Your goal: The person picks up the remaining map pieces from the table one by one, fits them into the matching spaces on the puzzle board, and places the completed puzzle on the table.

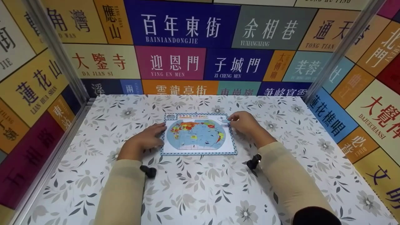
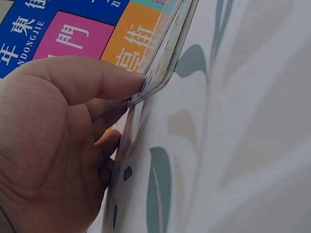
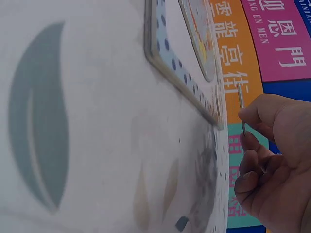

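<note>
A world map puzzle board (image 1: 200, 153) with a blue dotted border lies flat on the table. At its left edge rests my left hand (image 1: 145, 137), the thumb (image 2: 116, 82) touching the board near its lower left corner and the other fingers loosely bent along the edge. Over the board's upper right corner, my right hand (image 1: 245, 123) pinches a small thin flat piece (image 3: 242, 109) between thumb and index finger. The right wrist view shows this piece edge-on, so its printed face is hidden there; its other fingers are curled in.
A white cloth with grey leaves and flowers covers the table (image 1: 200, 193). Behind it stands a wall (image 1: 181, 37) of coloured panels with Chinese lettering, and similar side walls flank the table. Metal posts (image 1: 340, 47) mark the corners.
</note>
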{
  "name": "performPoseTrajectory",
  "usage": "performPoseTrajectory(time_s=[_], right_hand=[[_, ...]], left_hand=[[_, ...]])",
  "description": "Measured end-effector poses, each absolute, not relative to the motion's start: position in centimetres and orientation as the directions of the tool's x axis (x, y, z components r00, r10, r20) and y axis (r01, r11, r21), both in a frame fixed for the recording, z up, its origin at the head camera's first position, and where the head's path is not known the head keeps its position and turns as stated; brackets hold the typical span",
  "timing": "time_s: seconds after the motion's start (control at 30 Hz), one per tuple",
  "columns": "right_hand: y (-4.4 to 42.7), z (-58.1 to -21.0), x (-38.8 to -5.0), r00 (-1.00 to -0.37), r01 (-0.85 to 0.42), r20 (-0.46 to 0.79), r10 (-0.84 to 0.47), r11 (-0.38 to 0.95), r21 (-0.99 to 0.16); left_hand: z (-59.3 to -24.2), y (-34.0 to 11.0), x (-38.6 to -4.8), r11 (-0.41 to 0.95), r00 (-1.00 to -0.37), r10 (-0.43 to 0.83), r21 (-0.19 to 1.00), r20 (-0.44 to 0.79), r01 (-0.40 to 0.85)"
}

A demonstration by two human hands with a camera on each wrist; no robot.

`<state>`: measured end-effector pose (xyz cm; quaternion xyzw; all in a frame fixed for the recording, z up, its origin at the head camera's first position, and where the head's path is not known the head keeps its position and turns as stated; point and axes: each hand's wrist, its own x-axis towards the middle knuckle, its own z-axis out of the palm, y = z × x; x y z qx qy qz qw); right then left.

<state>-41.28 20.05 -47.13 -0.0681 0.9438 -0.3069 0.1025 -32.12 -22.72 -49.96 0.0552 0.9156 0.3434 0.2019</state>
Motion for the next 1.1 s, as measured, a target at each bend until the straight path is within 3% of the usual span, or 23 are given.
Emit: performPoseTrajectory(time_s=[0.07, 0.3, 0.63, 1.1], right_hand=[[19.4, -47.0, -41.3, -0.966, -0.113, -0.125, -0.225, 0.807, -0.579], [16.5, -46.6, -41.8, -0.960, -0.100, -0.158, -0.231, 0.812, -0.575], [11.8, -47.2, -41.7, -0.934, -0.247, -0.082, -0.348, 0.793, -0.556], [6.4, -47.9, -41.2, -0.941, -0.201, -0.102, -0.323, 0.775, -0.600]], left_hand=[[-49.9, -22.7, -32.2, 0.760, -0.912, 0.237, 0.649, -0.335, -0.041], [-50.0, -22.7, -32.1, 0.770, -0.912, 0.218, 0.635, -0.348, -0.058], [-50.1, -22.7, -31.8, 0.755, -0.914, 0.202, 0.651, -0.352, -0.084], [-49.9, -22.5, -32.2, 0.752, -0.909, 0.210, 0.654, -0.361, -0.085]])
